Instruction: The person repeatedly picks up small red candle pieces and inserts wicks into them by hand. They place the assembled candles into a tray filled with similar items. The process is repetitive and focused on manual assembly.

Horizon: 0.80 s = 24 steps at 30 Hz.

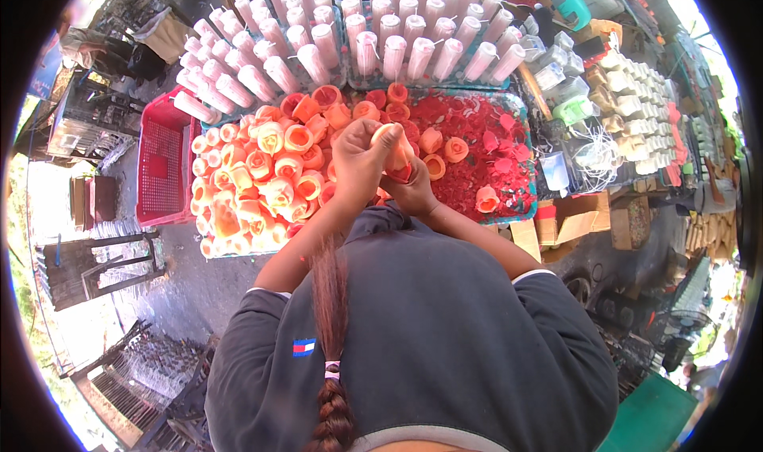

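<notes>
Both hands meet over a tray, holding one peach-orange wax rose [397,156] between them. The fingers of my left hand [358,160] pinch it at its upper edge. Closed around its lower part, my right hand [413,193] shows a bit of red at the fingers. Many orange wax roses [270,166] lie crowded on the left of the tray. To the right, a few loose roses [486,198] rest among red wax scraps [469,146].
Rows of pale pink pillar candles [389,51] with wicks stand behind the tray [531,207]. A red plastic basket [163,166] is at the left. On the right are white string [600,154], pale blocks [636,110] and an open cardboard box [576,218].
</notes>
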Available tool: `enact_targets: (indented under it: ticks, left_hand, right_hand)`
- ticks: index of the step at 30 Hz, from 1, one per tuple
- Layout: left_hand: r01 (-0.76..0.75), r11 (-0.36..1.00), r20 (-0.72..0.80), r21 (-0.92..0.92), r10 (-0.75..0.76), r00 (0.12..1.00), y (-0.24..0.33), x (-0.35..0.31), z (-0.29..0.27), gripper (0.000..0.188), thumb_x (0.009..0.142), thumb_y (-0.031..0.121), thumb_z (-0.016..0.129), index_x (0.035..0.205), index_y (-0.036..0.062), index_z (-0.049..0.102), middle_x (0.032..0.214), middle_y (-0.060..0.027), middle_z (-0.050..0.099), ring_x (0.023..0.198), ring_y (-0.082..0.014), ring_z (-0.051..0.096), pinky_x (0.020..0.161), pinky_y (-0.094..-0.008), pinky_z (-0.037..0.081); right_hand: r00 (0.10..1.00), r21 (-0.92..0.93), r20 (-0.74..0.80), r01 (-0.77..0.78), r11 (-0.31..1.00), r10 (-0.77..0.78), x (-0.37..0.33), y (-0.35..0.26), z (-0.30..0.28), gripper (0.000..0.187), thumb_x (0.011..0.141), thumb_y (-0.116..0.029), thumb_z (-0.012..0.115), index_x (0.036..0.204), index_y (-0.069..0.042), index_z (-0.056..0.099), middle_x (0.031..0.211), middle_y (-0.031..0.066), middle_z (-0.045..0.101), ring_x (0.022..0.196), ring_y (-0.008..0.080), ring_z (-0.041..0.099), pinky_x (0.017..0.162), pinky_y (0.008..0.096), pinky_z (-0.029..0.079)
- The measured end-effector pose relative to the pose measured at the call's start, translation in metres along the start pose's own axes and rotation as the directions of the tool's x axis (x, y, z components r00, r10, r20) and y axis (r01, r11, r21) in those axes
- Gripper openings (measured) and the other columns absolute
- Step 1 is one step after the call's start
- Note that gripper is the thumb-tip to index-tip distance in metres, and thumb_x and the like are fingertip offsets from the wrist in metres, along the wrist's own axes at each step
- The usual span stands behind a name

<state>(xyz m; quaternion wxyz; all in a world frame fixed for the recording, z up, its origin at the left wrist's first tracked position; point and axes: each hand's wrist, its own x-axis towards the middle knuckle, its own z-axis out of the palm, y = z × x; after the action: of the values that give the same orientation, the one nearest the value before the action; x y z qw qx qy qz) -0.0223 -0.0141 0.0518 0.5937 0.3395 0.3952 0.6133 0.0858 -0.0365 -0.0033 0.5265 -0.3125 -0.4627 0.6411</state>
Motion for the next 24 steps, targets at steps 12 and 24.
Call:
enact_targets:
  ticks: [12, 24]
  left_hand:
    - [-0.102, 0.992, -0.206, -0.07, 0.086, 0.975, -0.047, 0.065, -0.046, 0.027, 0.091, 0.014, 0.054, 0.067, 0.0022, 0.052, 0.058, -0.0109, 0.057, 0.043, -0.0169, 0.052, 0.039, -0.0279, 0.043]
    - [-0.119, 0.982, -0.537, -0.144, 0.023, 0.843, 0.029, 0.105, -0.094, 0.018, 0.088, 0.022, 0.06, 0.08, 0.0072, 0.058, 0.068, -0.0032, 0.059, 0.057, -0.0145, 0.058, 0.054, -0.0244, 0.051]
  right_hand:
    - [0.816, -0.151, 0.024, -0.568, 0.809, 0.577, 0.022, -0.038, 0.0, 0.031, 0.076, -0.019, 0.061, 0.099, 0.001, 0.061, 0.098, 0.008, 0.064, 0.081, 0.0101, 0.061, 0.059, 0.0262, 0.053]
    - [0.75, -0.063, -0.003, -0.66, 0.749, 0.661, -0.04, -0.06, -0.049, 0.024, 0.074, -0.019, 0.065, 0.092, -0.004, 0.061, 0.086, 0.0049, 0.063, 0.077, 0.0122, 0.062, 0.063, 0.029, 0.05]
